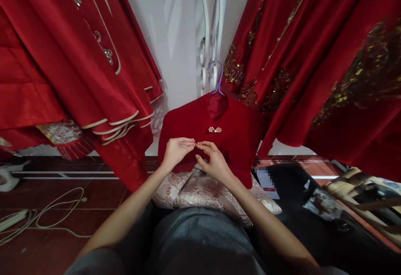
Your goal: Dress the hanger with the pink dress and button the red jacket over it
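Note:
A red velvet-like garment (184, 120) hangs in front of me on a purple hanger (220, 74), with a pearl and gold ornament (215, 129) below its neckline. Just under that ornament, my left hand (178, 153) pinches at the front of the garment, fingers and thumb pressed together. From the other side comes my right hand (215, 160); its bent fingers meet the left fingertips, while the thumb stands lower and apart. Whatever tiny thing lies between the fingertips is hidden. Beneath both wrists, pale pink brocade cloth (200, 191) lies across my lap.
Red gowns with pale trim (103, 79) hang on the left, and red gowns with gold sequins (300, 79) on the right. A white cable (59, 202) coils on the tiled floor. On the right are a dark surface (291, 208) and a clear plastic bag (324, 204).

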A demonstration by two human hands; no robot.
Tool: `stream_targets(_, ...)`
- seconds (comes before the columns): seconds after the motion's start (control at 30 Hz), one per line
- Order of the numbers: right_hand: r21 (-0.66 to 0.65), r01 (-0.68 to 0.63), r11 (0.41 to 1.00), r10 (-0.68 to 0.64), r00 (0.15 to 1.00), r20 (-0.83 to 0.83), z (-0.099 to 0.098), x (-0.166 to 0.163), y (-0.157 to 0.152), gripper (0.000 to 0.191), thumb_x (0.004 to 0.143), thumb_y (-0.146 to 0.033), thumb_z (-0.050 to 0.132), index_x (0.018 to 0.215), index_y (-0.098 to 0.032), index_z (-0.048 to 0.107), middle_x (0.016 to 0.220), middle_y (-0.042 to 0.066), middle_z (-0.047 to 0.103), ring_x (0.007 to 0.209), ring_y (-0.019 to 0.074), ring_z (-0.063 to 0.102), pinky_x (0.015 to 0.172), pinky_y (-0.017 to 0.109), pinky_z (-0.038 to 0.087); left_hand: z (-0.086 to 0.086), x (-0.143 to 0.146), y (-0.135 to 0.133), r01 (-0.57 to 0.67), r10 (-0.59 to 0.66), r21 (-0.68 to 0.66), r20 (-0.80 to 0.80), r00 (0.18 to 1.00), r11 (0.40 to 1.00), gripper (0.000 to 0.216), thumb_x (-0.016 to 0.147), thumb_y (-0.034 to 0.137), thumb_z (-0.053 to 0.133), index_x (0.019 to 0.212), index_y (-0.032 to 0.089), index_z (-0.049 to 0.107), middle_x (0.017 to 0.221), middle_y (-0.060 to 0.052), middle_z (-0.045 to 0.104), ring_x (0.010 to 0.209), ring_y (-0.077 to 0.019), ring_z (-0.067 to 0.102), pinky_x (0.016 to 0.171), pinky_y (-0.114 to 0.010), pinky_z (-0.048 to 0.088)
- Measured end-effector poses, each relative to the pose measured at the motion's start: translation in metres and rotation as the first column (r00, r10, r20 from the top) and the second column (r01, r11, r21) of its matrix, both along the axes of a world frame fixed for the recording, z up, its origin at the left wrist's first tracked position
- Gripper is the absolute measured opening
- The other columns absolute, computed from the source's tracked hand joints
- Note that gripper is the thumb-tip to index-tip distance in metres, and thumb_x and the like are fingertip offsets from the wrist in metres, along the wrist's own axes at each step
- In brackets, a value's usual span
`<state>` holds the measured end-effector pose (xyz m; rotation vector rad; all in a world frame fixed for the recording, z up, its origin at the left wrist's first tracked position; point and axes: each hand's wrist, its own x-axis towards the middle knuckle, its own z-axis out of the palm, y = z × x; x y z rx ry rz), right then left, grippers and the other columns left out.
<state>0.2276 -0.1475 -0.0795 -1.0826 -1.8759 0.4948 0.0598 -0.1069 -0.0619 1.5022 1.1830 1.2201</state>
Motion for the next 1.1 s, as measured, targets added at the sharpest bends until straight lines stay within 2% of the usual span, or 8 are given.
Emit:
stream_targets(0.27,0.001,0.006,1.000,-0.006,1.000,-0.024,-0.003,-0.003,0.000,0.039,0.085,-0.022,0.055,0.123,-0.014,0.060,0.124,0.016,0.052,0.120,0.0251,0.054,0.102,0.041,0.049,-0.001,-0.001,0.006,0.001,-0.001,0.008,-0.026,1.000,1.000,0.033,0.059,0.024,0.079,0.088,0.008,0.073,0.088,-0.013,0.075,0.081,-0.0227,0.072,0.084,-0.037,0.057)
stream_targets(0.47,-0.031,0.012,0.999,-0.014,0.998,-0.065,-0.008,-0.005,0.001,0.037,0.085,-0.022,0.055,0.121,-0.015,0.061,0.124,0.016,0.052,0.117,0.0259,0.055,0.099,0.044,0.051,-0.005,-0.001,0.003,0.070,-0.065,0.052,-0.088,0.994,0.996,0.027,0.064,0.022,0.073,0.089,0.010,0.073,0.091,-0.012,0.075,0.083,-0.0219,0.072,0.084,-0.036,0.057)
stream_targets(0.63,-0.048,-0.011,0.999,0.006,0.993,-0.115,-0.005,-0.003,0.001,0.034,0.085,-0.022,0.055,0.118,-0.014,0.060,0.123,0.016,0.052,0.113,0.0229,0.058,0.093,0.039,0.055,-0.008,0.000,0.005,0.065,-0.057,0.080,-0.101,0.993,0.995,0.027,0.067,0.024,0.072,0.089,0.010,0.073,0.093,-0.012,0.075,0.084,-0.0217,0.072,0.083,-0.034,0.057)
stream_targets(0.73,-0.074,-0.040,0.996,0.034,0.996,-0.082,-0.001,0.004,0.004,0.036,0.084,-0.022,0.056,0.119,-0.016,0.058,0.122,0.014,0.054,0.111,0.0211,0.059,0.087,0.034,0.056,-0.004,-0.007,0.007,0.151,-0.141,0.080,-0.121,0.983,0.985,0.032,0.072,0.029,0.070,0.097,0.010,0.072,0.093,-0.011,0.075,0.086,-0.0210,0.072,0.082,-0.033,0.057)
stream_targets(0.83,-0.119,0.047,0.992,-0.044,0.999,0.030,0.007,0.018,0.006,0.035,0.082,-0.022,0.058,0.117,-0.018,0.058,0.116,0.011,0.060,0.098,0.0193,0.064,0.078,0.033,0.057,0.005,-0.020,0.007,0.192,-0.178,0.059,-0.186,0.966,0.980,0.035,0.075,0.032,0.067,0.103,0.011,0.070,0.096,-0.012,0.074,0.087,-0.0210,0.071,0.081,-0.033,0.056)
stream_targets(0.93,-0.212,0.134,0.968,-0.099,0.981,0.165,0.019,0.036,0.005,0.020,0.084,-0.023,0.056,0.102,-0.020,0.063,0.094,0.006,0.069,0.079,0.0164,0.067,0.073,0.030,0.053,0.011,-0.035,0.005,0.280,-0.265,-0.004,-0.329,0.906,0.960,0.026,0.076,0.028,0.063,0.096,0.014,0.071,0.092,-0.010,0.075,0.080,-0.0192,0.071,0.073,-0.029,0.056)
stream_targets(1.0,-0.298,0.138,0.945,-0.051,0.958,0.283,0.025,0.048,0.004,0.016,0.085,-0.028,0.057,0.097,-0.021,0.065,0.081,0.003,0.071,0.075,0.0165,0.067,0.072,0.029,0.051,0.009,-0.043,0.001,0.356,-0.336,-0.044,-0.453,0.825,0.933,0.022,0.077,0.021,0.056,0.093,0.016,0.071,0.085,-0.006,0.073,0.075,-0.0171,0.069,0.071,-0.027,0.054)
stream_targets(1.1,-0.402,0.138,0.905,0.087,0.865,0.494,0.026,0.061,0.004,0.034,0.074,-0.038,0.071,0.104,-0.024,0.065,0.088,0.003,0.072,0.083,0.0206,0.068,0.070,0.029,0.047,0.002,-0.049,-0.006,0.416,-0.336,-0.044,-0.669,0.663,0.908,0.030,0.075,0.013,0.048,0.098,0.019,0.067,0.089,-0.005,0.067,0.081,-0.0171,0.064,0.079,-0.028,0.050)
